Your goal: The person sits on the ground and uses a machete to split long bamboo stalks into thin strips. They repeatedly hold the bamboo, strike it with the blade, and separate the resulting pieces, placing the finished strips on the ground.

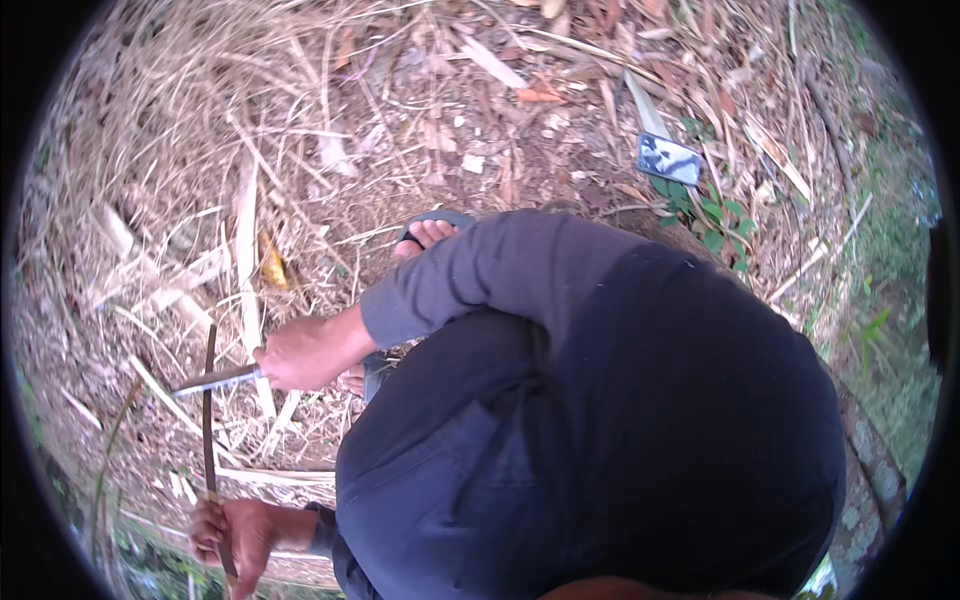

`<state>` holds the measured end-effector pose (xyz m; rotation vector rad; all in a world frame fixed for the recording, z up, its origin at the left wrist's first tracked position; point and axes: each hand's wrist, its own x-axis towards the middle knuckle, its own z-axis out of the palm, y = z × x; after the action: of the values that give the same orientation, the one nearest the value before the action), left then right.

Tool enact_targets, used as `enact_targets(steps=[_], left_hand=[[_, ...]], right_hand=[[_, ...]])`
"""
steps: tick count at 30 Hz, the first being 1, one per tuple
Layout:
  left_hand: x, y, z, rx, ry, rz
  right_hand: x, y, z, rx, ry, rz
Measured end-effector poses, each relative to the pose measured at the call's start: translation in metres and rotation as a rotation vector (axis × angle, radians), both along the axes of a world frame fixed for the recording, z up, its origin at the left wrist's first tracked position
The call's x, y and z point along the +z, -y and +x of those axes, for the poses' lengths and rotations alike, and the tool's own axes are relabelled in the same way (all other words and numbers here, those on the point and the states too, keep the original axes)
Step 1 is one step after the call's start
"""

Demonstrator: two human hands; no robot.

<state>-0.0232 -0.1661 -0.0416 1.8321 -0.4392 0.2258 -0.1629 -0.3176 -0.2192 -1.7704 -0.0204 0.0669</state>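
My left hand [245, 535] is closed around the lower end of a thin brown stick [208, 440], which may be a split strip of wood or bamboo. The stick points up toward the far left. In my right hand [305, 352], the fingers wrap round the handle of a knife [222, 379], which they mostly hide. Its blade crosses the stick near the upper end; I cannot tell whether the edge is cutting in. Pale split strips [247, 235] lie on the ground beside my right hand.
Dry grass [200, 70], leaves and wood chips cover the ground. A sandalled foot [430, 232] shows beyond my right sleeve. A dark smartphone [668, 160] with a reflective screen lies at the upper right by green leaves [725, 220]. A yellow leaf-like piece [271, 262] lies near the strips.
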Motion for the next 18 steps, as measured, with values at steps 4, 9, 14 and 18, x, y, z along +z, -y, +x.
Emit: enact_targets(steps=[4, 9, 14, 18], left_hand=[[-0.019, -0.004, 0.01, -0.167, -0.035, -0.382], [-0.018, -0.017, -0.004, -0.361, 0.036, -0.552], [-0.038, -0.045, -0.018, -0.4, 0.326, -0.555], [-0.045, -0.057, -0.028, -0.335, 0.341, -0.631]], right_hand=[[-0.005, 0.008, 0.0, -0.031, -0.133, 0.045], [0.038, 0.0, 0.018, -0.013, -0.063, 0.106], [0.063, -0.015, 0.035, 0.188, 0.004, -0.02], [0.095, -0.02, 0.043, 0.28, -0.15, -0.192]])
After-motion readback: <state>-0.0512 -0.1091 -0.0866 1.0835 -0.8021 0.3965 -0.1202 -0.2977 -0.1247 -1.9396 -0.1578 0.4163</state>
